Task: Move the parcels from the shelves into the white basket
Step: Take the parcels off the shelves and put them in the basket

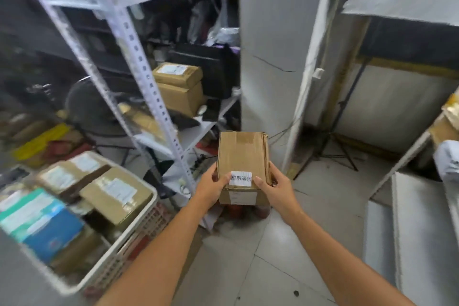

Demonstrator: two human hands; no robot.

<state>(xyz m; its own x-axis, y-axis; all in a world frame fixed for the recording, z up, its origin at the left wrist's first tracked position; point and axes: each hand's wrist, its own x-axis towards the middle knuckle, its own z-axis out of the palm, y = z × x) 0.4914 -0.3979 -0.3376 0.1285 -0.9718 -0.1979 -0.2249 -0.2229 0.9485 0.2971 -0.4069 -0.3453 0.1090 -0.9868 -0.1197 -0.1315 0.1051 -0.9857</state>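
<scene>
Above the floor (pixel 248 256), my left grip (pixel 211 187) and right grip (pixel 275 187) hold a box (pixel 242 156) by its near end. Left of it sits the basket (pixel 139 231), holding parcels (pixel 116 194).

A cardboard parcel (pixel 242 156) is held over the floor between the left hand (pixel 213 185) and right hand (pixel 273 185), thumbs beside its white label (pixel 240 178). Left of the fingers, the white basket (pixel 139 228) holds what look like blurred parcels.

Storeroom: metal shelving (pixel 139 62), stacked parcels (pixel 177 87)
</scene>
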